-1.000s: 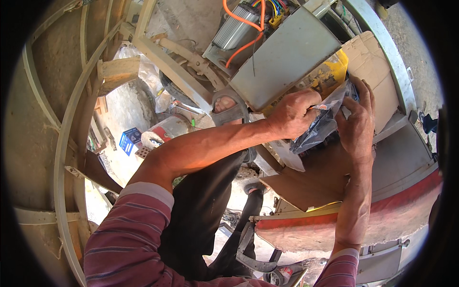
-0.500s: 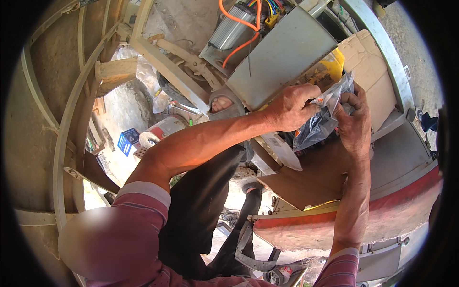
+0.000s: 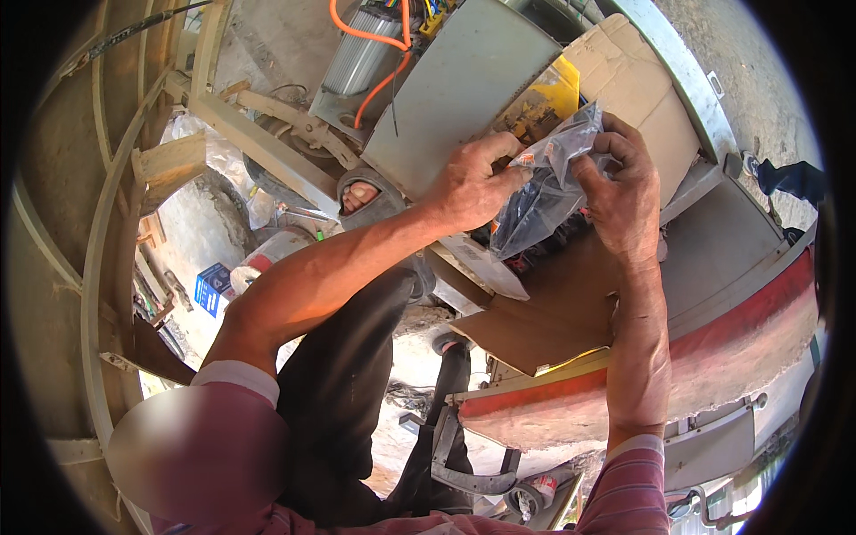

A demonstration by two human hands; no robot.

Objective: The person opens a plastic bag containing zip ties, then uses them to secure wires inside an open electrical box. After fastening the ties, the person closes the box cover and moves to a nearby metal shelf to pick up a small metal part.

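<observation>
Plastic bag (image 3: 532, 234) is pinched in the fingers of our left hand (image 3: 477, 183) and right hand (image 3: 621, 192). Dark contents (image 3: 524, 196) seem inside — whether it is opened, we cannot tell.

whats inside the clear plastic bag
Dark shapes show through the clear plastic bag; folds, glare and the right hand hide what they are, or whether they're inside or behind.

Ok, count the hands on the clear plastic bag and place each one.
2: the left hand at the clear plastic bag's left side, the right hand at its right side. No others show.
</observation>
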